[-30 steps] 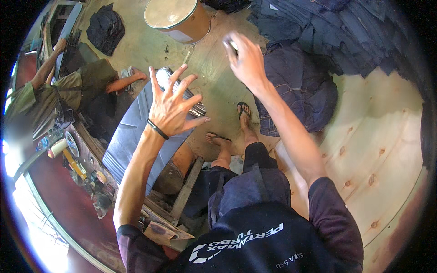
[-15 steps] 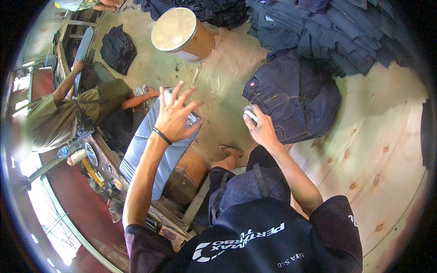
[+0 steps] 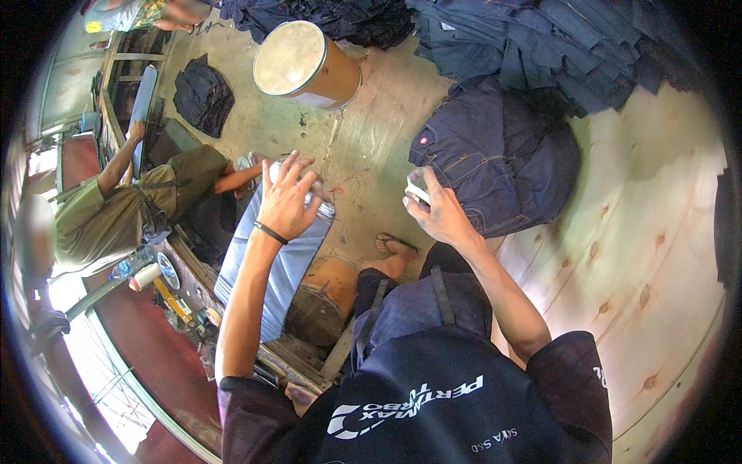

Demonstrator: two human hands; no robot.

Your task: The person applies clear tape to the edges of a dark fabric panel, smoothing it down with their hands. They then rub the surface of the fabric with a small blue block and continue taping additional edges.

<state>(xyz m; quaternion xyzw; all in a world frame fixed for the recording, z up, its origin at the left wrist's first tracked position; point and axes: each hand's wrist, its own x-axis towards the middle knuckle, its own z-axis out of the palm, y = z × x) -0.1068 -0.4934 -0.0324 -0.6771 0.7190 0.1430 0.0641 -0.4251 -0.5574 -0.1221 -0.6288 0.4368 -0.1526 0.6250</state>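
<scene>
In front of me a length of blue denim (image 3: 272,267) lies over a narrow raised support. My left hand (image 3: 286,207), with a dark band at the wrist, is over its far end, fingers apart and slightly bent. A shiny, silvery, see-through thing (image 3: 323,207) shows beside those fingers; its kind is unclear. To the right, my right hand (image 3: 444,216) is closed around a small white object (image 3: 417,190), mostly covered by the fingers. Just beyond that hand sits a rounded stack of dark blue denim garments (image 3: 502,166) with a red-and-white round mark.
A brown drum with a pale lid (image 3: 291,58) stands ahead on the floor. Heaps of dark denim (image 3: 533,46) fill the far right. At left a co-worker (image 3: 116,209) rests a hand on another denim-covered board (image 3: 143,100). A dark garment pile (image 3: 202,97) lies near them.
My left hand has lowered slightly and its fingers have drawn closer together over the denim's far end. My right hand has shifted slightly left, still holding the white object.
</scene>
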